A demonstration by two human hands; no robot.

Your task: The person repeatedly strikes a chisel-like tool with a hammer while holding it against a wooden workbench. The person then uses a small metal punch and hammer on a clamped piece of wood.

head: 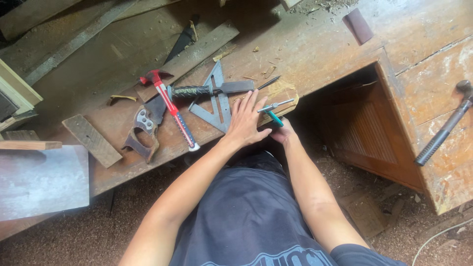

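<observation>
Teal-handled and steel-shafted, the small tool (pixel 274 112) sits at the tabletop's (pixel 315 44) near edge, gripped from below by the right hand (pixel 283 132). It looks light, stiff and thin; the handle seems the surest hold. The left hand (pixel 245 120) lies flat with fingers spread, touching a metal square (pixel 217 101). A chisel (pixel 209 90) and red hammer (pixel 170 106) crowd the left; open room lies rightward, beyond the edge.
</observation>
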